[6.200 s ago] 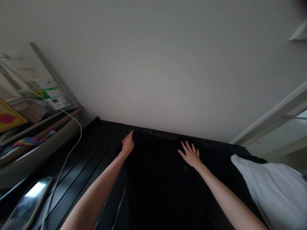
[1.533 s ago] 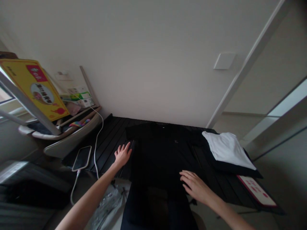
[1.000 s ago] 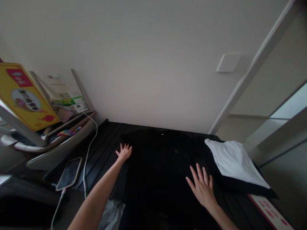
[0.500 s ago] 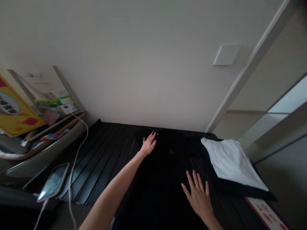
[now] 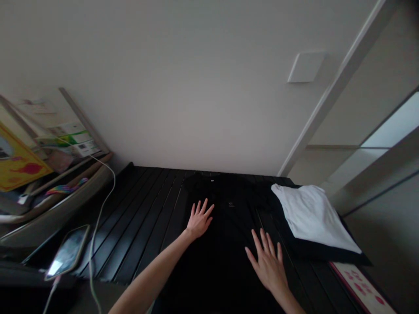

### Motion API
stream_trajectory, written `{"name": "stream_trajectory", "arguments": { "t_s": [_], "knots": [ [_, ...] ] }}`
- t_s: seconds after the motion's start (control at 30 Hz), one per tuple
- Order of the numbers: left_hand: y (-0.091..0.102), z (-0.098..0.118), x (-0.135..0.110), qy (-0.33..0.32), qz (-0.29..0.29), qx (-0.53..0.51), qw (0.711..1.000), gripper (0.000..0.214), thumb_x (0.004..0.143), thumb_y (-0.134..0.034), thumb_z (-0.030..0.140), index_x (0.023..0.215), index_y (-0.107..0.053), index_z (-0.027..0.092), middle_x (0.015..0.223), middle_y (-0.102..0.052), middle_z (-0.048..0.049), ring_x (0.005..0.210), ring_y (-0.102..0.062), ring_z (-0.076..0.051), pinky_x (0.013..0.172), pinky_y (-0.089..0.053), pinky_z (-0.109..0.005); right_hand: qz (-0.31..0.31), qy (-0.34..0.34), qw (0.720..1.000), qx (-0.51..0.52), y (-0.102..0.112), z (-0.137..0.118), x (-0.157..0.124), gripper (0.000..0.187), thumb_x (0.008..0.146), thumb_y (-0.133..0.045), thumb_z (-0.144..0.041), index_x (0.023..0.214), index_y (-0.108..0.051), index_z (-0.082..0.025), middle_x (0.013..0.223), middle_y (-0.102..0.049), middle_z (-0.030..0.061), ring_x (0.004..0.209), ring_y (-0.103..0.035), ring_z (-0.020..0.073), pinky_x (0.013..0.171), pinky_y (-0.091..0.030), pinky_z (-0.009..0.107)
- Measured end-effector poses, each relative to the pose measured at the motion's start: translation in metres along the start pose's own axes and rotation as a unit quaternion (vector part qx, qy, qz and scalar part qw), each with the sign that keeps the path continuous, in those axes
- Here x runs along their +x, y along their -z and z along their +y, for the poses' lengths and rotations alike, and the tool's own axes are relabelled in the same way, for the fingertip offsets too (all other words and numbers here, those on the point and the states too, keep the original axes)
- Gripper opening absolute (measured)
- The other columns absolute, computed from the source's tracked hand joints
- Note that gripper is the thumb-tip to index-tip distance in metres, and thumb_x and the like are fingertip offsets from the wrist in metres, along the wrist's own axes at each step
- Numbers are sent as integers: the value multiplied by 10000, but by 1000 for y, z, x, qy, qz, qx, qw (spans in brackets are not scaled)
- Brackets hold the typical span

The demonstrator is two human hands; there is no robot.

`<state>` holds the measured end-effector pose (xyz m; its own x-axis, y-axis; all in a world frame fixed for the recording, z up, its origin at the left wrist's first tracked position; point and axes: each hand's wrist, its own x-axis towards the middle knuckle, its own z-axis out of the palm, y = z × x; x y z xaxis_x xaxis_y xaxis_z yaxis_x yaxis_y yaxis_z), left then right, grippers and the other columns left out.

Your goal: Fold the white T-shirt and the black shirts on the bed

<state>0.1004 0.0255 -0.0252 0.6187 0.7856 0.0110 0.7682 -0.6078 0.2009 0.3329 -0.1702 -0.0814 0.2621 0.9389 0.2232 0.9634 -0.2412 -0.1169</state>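
A black T-shirt lies spread on a dark slatted table, its collar toward the wall and a small logo on the chest. My left hand rests flat on the shirt's left part with fingers spread. Lower down, over its right side, is my right hand, palm down with the fingers apart. Neither hand grips anything. To the right lies a folded white garment on top of dark cloth. The shirt's lower end is too dark to make out.
At the left, a phone is plugged into a white cable. Beyond it stands a bin-like holder with packets and a yellow printed bag. A red-and-white printed box sits at the lower right. A wall borders the table's far side.
My left hand has slid from near the collar down toward me across the shirt. My right hand stays in about the same place, and the view has shifted slightly.
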Motion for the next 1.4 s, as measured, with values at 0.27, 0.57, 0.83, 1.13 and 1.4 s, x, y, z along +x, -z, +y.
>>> {"name": "stream_trajectory", "arguments": {
  "t_s": [0.27,0.57,0.83,1.13,1.4],
  "knots": [
    [5,-9,-117,51,17,41,998,560,899,-417,165,1437,-373,313,1546,-291,-73,1412,-265,-263,1116,-267,-537,38,5,999,19,13,-22,20,610,904,-330,-569,1465,-322,-331,1608,-56,60,1427,-125,409,1058,-140,693],
    [6,-6,-143,19,79,80,993,556,910,-405,155,1443,-360,306,1540,-303,-63,1391,-320,-243,1103,-342,-505,-124,149,972,134,24,-137,172,545,866,-482,-567,1380,-455,-387,1601,135,-34,1440,49,384,1111,-96,588],
    [3,-10,-143,13,88,91,992,606,880,-422,139,1453,-337,319,1543,-298,-46,1383,-337,-240,1084,-387,-488,-224,115,958,138,-7,-169,244,792,849,-373,-682,1468,-331,-191,1600,-121,65,1438,17,372,1097,-97,623],
    [-10,-2,-178,132,109,5,985,822,792,-371,47,1516,-103,329,1461,-442,-70,1138,-582,-247,879,-520,-391,-166,-91,977,97,-34,-115,249,797,908,-205,-596,1472,-272,-37,1573,-129,204,1410,-52,444,1046,-94,683],
    [-30,-7,-230,166,71,42,983,603,867,-412,183,1459,-357,284,1085,-702,-60,902,-669,-232,766,-527,-342,-95,-73,990,75,-22,-107,214,645,930,-354,-354,1480,-204,-53,1559,-112,256,1412,-107,420,1068,-151,608]
  ]
}}
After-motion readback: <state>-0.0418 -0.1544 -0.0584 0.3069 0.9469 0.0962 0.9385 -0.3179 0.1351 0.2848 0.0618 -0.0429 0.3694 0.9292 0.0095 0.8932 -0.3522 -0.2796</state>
